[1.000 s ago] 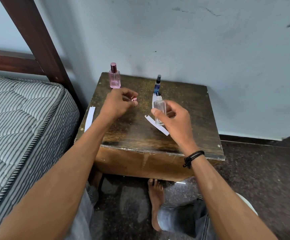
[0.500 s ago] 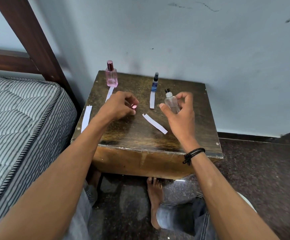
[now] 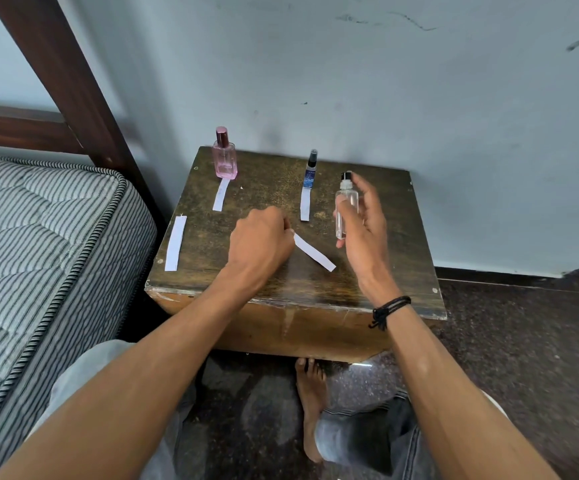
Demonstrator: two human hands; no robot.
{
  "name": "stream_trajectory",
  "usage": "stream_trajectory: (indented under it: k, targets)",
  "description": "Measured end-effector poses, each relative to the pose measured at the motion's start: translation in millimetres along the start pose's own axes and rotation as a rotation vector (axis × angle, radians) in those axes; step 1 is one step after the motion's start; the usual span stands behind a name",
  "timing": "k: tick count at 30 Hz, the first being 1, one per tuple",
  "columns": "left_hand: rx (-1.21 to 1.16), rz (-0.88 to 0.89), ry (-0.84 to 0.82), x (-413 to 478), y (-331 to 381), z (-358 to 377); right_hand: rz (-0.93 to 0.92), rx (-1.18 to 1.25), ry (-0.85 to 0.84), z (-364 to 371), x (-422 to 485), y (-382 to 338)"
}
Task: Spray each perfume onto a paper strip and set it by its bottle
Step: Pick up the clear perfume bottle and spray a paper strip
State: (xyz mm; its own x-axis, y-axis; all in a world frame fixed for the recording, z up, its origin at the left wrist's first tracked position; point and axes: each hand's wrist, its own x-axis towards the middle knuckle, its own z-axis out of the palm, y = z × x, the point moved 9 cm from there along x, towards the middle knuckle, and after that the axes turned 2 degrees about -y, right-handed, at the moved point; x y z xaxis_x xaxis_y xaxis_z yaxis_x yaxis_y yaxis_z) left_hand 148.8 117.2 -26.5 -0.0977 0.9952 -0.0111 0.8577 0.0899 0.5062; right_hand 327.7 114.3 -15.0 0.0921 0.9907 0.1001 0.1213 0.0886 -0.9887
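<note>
On the wooden side table (image 3: 208, 261) a pink perfume bottle (image 3: 224, 157) stands at the back left with a paper strip (image 3: 221, 194) in front of it. A slim blue bottle (image 3: 311, 169) stands at the back middle, also with a strip (image 3: 304, 203) before it. My right hand (image 3: 367, 230) grips a clear spray bottle (image 3: 346, 206) upright above the table, its black nozzle uncapped. My left hand (image 3: 260, 237) has its fingers curled and pinches the left end of a slanted strip (image 3: 315, 253) that lies on the table.
A spare paper strip (image 3: 175, 242) lies along the table's left edge. A striped mattress (image 3: 39, 254) and a dark wooden bed frame (image 3: 59, 74) stand to the left. A wall runs behind the table. My bare foot (image 3: 310, 393) rests on the dark floor under the table.
My right hand has carried the clear bottle right and stood it upright. My left hand has moved right to the slanted strip's end; the small pink cap it held no longer shows.
</note>
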Motion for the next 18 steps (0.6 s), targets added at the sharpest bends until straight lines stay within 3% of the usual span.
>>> stream_trajectory:
  k: [7, 18]
  targets:
    - [0.048, -0.006, -0.065, 4, -6, 11, -0.067, -0.031, -0.047, 1, 0, -6]
    - [0.087, 0.023, -0.071, 3, 3, 15, -0.049, -0.054, 0.032, -9, 6, -4]
